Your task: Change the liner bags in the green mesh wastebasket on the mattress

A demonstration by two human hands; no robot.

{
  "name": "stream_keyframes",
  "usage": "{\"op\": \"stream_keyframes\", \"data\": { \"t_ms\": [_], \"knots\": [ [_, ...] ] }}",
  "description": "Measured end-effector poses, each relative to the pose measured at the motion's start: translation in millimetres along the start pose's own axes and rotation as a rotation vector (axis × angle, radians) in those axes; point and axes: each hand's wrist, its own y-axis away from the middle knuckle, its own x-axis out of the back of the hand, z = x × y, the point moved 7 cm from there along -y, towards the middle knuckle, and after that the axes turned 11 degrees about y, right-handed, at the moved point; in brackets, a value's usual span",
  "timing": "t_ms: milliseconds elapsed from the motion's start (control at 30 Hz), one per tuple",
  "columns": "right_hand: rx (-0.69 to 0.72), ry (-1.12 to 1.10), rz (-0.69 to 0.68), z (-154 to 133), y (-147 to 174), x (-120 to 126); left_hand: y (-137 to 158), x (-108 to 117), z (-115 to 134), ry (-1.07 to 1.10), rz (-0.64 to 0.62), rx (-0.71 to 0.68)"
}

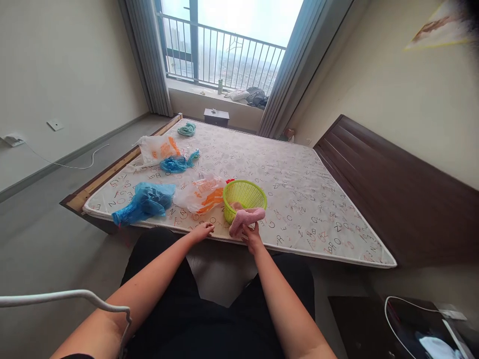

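Head view: right fingers (256,229) around fuzzy pink cloth (247,216) by round green lattice basket (250,191); left fingers (204,227) loose and free.

There are two bare hands (202,232) (253,239); one green basket (255,195); one held pink cloth (247,216); two blue plastic bags (151,199) (174,164); two white bags (153,149) (202,192) with orange print; one teal bundle (187,129); one mattress (292,169); one headboard (404,184); two gray curtains (149,60) (299,65); one bottle (220,87).

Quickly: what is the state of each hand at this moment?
Left hand: fingers partly curled; no held object visible.
Right hand: closed on the pink cloth, at the green basket.
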Motion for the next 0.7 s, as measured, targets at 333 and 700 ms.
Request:
{"op": "stream_keyframes", "data": {
  "t_ms": [333,700],
  "knots": [
    [-0.188,-0.251,-0.088,-39.6,-19.1,11.5,5.0,-11.5,-2.9,0.044,-0.058,0.008],
    [-0.176,-0.030,0.138,-26.0,-11.4,-20.1,20.0,-17.8,10.0,0.417,0.010,0.100]
  ]
}}
